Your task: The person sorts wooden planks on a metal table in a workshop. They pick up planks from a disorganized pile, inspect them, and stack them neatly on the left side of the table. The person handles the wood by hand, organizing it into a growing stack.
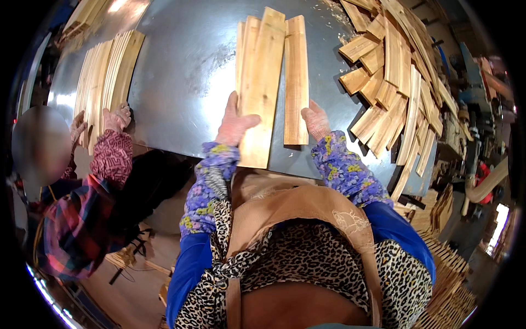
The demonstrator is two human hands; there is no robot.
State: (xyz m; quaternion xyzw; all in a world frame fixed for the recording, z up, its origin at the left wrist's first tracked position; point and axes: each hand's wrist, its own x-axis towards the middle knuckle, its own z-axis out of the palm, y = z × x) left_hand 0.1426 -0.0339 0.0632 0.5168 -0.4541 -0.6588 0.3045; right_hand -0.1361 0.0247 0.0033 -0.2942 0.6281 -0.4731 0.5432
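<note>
My left hand (236, 122), in a pale pink knit glove, grips the left edge of several pale wooden boards (262, 93), its thumb lying across the top one. These boards overlap, and the top one is tilted, its near end sticking out over the table's front edge. A separate narrower wooden board (296, 82) lies just to their right, with a thin gap widening toward me. My right hand (316, 119), gloved alike, holds that board's right edge near its close end; the thumb shows and the other fingers are mostly hidden.
A grey metal table (175, 71) lies under the boards. Loose wooden pieces (383, 82) are heaped at the right, with shavings (335, 13) behind. On the left, a co-worker's gloved hands (116, 118) touch a row of upright boards (109, 71). More stacked wood (446, 279) stands at the lower right.
</note>
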